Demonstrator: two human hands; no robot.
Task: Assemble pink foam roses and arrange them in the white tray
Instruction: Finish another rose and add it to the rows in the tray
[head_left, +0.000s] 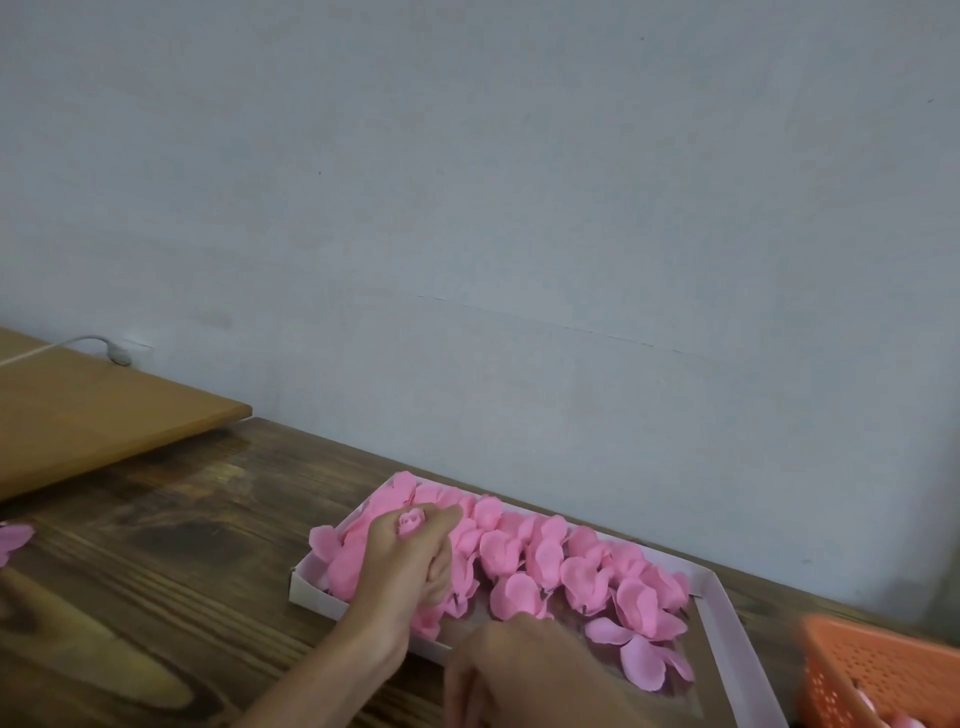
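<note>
one rolled pink rosebud (410, 522) is gripped by left fingers (448, 514) above the tray (317, 593); right fingers (460, 685) unclear.

Light: soft, diffuse, moderate; source not identifiable.
Wall (519, 182), upper two thirds of frame: flat grey-blue, evenly lit.
Shadows: soft dark band under the pale board (104, 415), left edge; faint shade beneath the petals (545, 566), centre.
Glare: dull sheen on the dark table (156, 571), lower left.
Focus: left hand (410, 561) and the foam rose (410, 522) it grips, fairly sharp; right hand (519, 675), bottom centre, blurred; orange basket (883, 675), lower right corner, smeared.
Colour: pinks saturated, little surface detail.
Distortion: straight edges slant toward the frame's corners.
Overall: slightly soft.
</note>
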